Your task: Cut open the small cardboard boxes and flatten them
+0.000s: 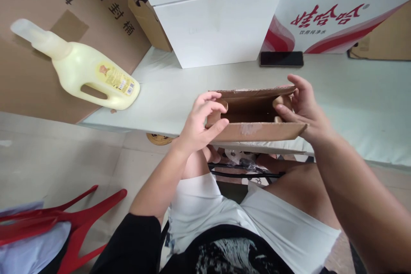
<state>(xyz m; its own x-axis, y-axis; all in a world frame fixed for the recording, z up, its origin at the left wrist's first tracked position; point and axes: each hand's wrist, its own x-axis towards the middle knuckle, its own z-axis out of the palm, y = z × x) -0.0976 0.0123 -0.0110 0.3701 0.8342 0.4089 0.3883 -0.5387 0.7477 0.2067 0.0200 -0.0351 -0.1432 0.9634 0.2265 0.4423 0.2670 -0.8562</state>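
Holding a cardboard box (272,132) just right of the frame's middle, over the near part of the worktop (356,107), hiding its underside and leaving contact with the worktop unclear. Pointing its open mouth up toward the camera; running its long axis left to right across the picture, nearly level. Showing a long far flap (250,93) along the top of the mouth and a long near flap (231,135) along the bottom.

Extending both forearms from the lower part of the frame, bracketing the box at its two ends. Curving the left hand (221,113) round the left end, resting fingertips by the inner corner and laying the thumb toward the near flap, leaving a moderate gap between. Gripping the right end with the right hand (293,94), setting the thumb inside the mouth and raising the index finger at the far corner, partly hiding the other fingers.

Crowding the back of the worktop with white boxes (218,30) at top middle and a red-and-white box (334,17) at upper right. Lining up a black phone (281,59) just in front of the latter, beyond the mouth's right half. Showing a pale yellow bottle (69,64) at left, well apart from the cardboard box, aiming its cap upper left, beside a large brown carton (41,85). Placing a red chair (77,218) at lower left, and white shorts (199,197) at lower middle.
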